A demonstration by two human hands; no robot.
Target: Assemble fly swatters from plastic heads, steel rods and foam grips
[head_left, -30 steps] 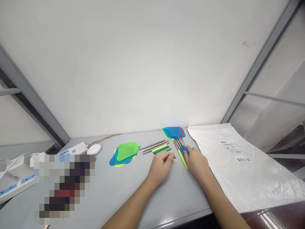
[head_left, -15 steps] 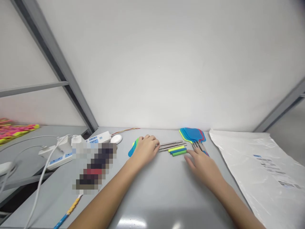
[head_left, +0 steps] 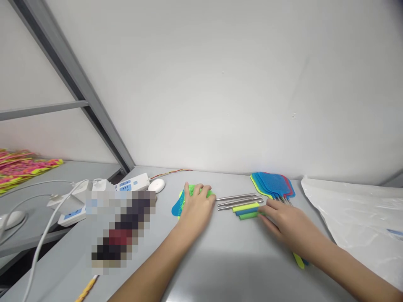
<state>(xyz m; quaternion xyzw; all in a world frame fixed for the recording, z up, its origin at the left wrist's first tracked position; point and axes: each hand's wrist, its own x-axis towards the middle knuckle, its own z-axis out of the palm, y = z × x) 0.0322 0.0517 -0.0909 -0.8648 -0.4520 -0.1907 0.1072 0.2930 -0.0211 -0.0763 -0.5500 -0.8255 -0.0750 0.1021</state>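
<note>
My left hand (head_left: 197, 206) lies over a green mesh fly swatter head (head_left: 192, 191), fingers spread, with a blue mesh head (head_left: 178, 204) showing beside it. Several thin metal rods (head_left: 241, 201) extend rightward from near its fingertips. Yellow (head_left: 246, 207), blue (head_left: 247, 211) and green (head_left: 248, 216) handles sit side by side at the rods' right ends. At those ends is my right hand (head_left: 283, 218), thumb and index finger apart, the thumb touching the green handle. Behind it lies a pile of fly swatters with blue heads (head_left: 273, 184) on top, partly hidden by the hand.
White plastic packaging (head_left: 352, 209) covers the right side of the table. To the left are a power strip (head_left: 132, 184) with plugs and cables, a white round object (head_left: 156, 185) and a pixelated item (head_left: 122, 230). Pink and yellow items (head_left: 25, 167) lie far left.
The view has shifted a little. My left fingers have spread and uncover more of the green mesh head. My right hand stays at the handle ends.
</note>
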